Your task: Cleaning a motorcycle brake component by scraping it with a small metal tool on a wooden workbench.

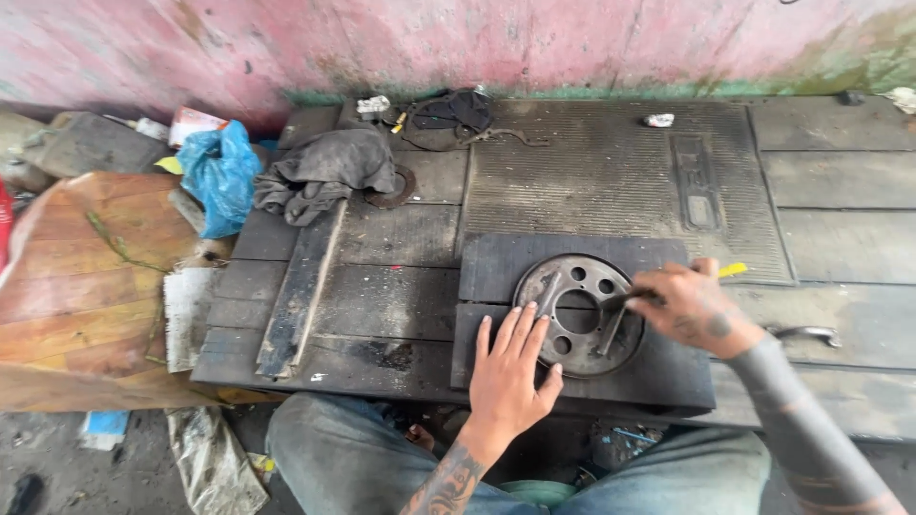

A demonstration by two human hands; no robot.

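Metal disc [579, 314] lies flat near the dark slab's [668, 381] front edge. Our left hand [510, 367] presses it, fingers spread; right hand [692, 305] grips a yellow-handled tool [730, 271]. We judge it heavy, rigid, greasy; best held by its rim.

This looks like a rough, makeshift repair workshop, low to the ground and probably half outdoors. The working surface is a platform of dark, oil-stained planks [382, 286] with a ribbed rubber mat [611, 181] thrown across it, all grimy with grease. Behind it stands a stained pink wall [477, 43] with green, mossy patches along its foot. A dirty grey rag [324, 172] lies crumpled on the boards beside a rusty ring [393, 188], and a perforated metal disc [579, 313] sits on a dark slab as the piece being worked. Around the edges lie a blue plastic bag [219, 172], scrap plywood [86, 286] and litter on bare concrete.
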